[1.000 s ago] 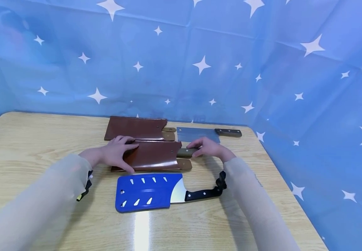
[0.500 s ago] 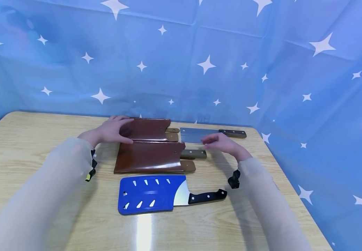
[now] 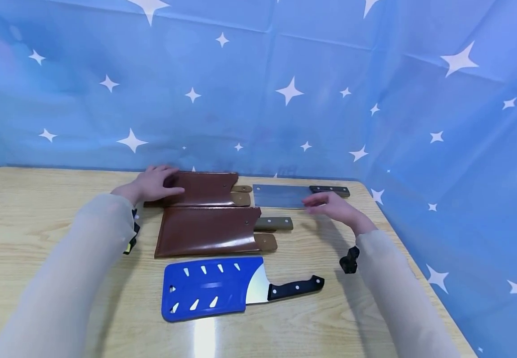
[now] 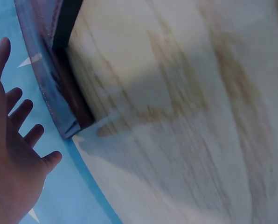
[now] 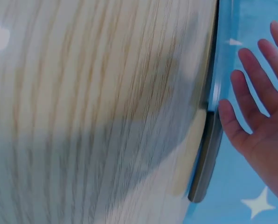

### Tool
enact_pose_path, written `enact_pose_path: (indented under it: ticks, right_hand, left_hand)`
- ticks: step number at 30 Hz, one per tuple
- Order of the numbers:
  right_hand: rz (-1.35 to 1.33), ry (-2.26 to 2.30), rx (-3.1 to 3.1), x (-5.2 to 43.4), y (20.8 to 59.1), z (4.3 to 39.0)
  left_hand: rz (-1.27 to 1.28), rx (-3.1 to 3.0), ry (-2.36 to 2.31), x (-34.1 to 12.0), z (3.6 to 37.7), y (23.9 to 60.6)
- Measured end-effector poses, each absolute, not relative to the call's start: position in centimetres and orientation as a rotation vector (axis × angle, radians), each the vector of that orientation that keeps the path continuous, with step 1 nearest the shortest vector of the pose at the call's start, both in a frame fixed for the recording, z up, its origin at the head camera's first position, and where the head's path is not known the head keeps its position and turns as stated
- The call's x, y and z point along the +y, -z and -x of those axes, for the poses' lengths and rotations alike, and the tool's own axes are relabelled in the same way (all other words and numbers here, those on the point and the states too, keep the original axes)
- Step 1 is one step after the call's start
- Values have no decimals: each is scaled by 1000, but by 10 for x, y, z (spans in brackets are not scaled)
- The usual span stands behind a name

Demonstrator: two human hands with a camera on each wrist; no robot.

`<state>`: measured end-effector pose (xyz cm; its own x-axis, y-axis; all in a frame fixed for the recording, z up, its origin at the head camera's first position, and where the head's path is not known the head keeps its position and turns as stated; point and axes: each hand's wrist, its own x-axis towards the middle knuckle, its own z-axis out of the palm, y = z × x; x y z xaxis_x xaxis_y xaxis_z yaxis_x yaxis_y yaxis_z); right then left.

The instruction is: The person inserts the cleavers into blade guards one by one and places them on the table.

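In the head view my left hand (image 3: 154,184) is over the left part of the back brown leather sheath (image 3: 200,188), fingers spread; contact cannot be made out. The left wrist view shows the same hand (image 4: 22,149) beside the sheath's corner (image 4: 69,107). My right hand (image 3: 330,205), loosely extended and holding nothing, hovers by the bare cleaver (image 3: 280,196), near where blade meets dark handle. In the right wrist view its fingers (image 5: 244,95) are spread beside the cleaver's handle (image 5: 206,158).
In front lies a second brown sheath (image 3: 209,229) with an olive-handled cleaver (image 3: 280,223) in it. Nearer still is a black-handled cleaver (image 3: 296,288) in a blue plastic cover (image 3: 209,286). A blue starry cloth (image 3: 249,114) hangs behind the wooden table (image 3: 39,238).
My left hand has gone from the front sheath to the back one. My right hand has left the olive handle and moved back and right to the bare cleaver.
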<state>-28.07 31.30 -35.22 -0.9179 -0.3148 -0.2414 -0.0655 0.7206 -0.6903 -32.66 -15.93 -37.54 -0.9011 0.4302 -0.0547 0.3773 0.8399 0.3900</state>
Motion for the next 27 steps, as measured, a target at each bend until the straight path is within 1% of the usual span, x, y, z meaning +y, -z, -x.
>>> enact_pose_path:
  ticks: [6, 12, 21, 27]
  right_hand:
    - [237, 983, 2662, 326, 347, 283]
    - [164, 787, 2864, 341, 348, 295]
    - [101, 508, 2920, 361, 358, 301]
    - [22, 415, 2901, 367, 358, 299]
  left_hand:
    - [-571, 2837, -434, -163, 323, 381]
    - [-580, 2851, -338, -167, 319, 378]
    - [-599, 2654, -433, -178, 311, 360]
    - [-610, 2572, -253, -172, 310, 345]
